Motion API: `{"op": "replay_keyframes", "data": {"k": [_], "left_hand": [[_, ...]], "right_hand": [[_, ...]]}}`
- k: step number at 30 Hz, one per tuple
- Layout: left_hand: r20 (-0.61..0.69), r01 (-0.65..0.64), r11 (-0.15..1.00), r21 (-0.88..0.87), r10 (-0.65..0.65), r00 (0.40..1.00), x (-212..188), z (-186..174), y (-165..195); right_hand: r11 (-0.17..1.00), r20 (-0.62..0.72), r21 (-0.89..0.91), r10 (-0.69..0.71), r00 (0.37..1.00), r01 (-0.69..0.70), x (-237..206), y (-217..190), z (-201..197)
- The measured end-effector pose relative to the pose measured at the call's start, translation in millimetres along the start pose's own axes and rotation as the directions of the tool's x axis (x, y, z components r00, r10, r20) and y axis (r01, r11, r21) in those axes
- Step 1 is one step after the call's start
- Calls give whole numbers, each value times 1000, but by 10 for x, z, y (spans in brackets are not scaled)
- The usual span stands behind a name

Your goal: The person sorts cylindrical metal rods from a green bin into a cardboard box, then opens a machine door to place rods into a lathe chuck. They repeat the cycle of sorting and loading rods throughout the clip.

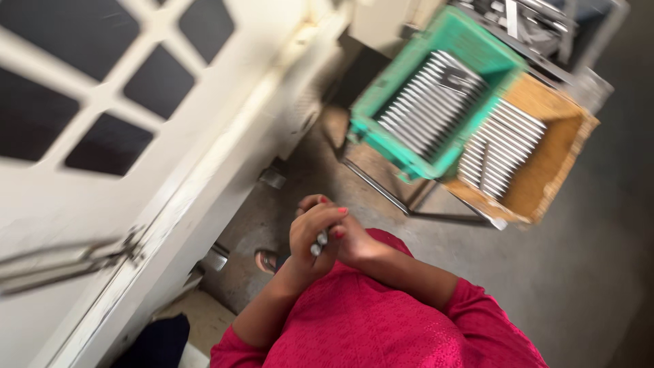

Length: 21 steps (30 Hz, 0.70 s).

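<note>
The view tilts steeply, so the floor [579,272] and walls slant across the frame. A green plastic crate [381,129] sits at upper right on a thin metal stand [402,201], filled with a tight row of flat grey metal pieces [426,102] standing on edge. Just beside it, touching its far side, is a tan crate [552,157] holding a similar stack of grey metal strips [501,146]. Behind both lies a darker tray of loose metal parts [524,24], too blurred to make out. No label can be made out on either crate.

Low in the middle, the two hands meet close together above a pink garment [368,320]. The left hand [315,238] curls its fingers, nails painted red, around a small silvery metal piece [318,243]; only its short, rounded ends peek out below the fingers. The right hand [354,245] presses against the left from behind, touching it, and whether it also grips the piece I cannot tell. A sandalled foot [267,260] shows on the floor just beyond the hands. A white panelled door [170,136] with dark panes fills the left side.
</note>
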<state>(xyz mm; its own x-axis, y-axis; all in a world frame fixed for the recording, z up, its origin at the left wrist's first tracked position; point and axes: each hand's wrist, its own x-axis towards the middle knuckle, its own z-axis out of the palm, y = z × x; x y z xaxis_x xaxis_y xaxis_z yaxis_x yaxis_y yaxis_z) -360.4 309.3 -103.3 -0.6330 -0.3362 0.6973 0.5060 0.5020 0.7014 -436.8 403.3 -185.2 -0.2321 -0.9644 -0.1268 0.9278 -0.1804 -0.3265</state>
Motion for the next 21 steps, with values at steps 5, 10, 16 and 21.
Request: {"op": "replay_keyframes", "data": {"k": [5,10,16,21], "left_hand": [[194,446,662,-602,-421,886,174,514,-104],[618,715,407,-568,-363,697,455,936,-239],[889,796,557,-237,-205,409,877,1519,-765],[862,409,907,99,-284,421,1518,2380,-2083]], "right_hand": [[649,-4,-740,-270,963,179,-766,-372,-557],[958,224,-238,-107,969,161,-1195,-702,-683],[952,-187,-246,-230,955,181,-1605,-1010,-794],[648,-409,-742,-641,650,171,-2686,-1233,-899]]}}
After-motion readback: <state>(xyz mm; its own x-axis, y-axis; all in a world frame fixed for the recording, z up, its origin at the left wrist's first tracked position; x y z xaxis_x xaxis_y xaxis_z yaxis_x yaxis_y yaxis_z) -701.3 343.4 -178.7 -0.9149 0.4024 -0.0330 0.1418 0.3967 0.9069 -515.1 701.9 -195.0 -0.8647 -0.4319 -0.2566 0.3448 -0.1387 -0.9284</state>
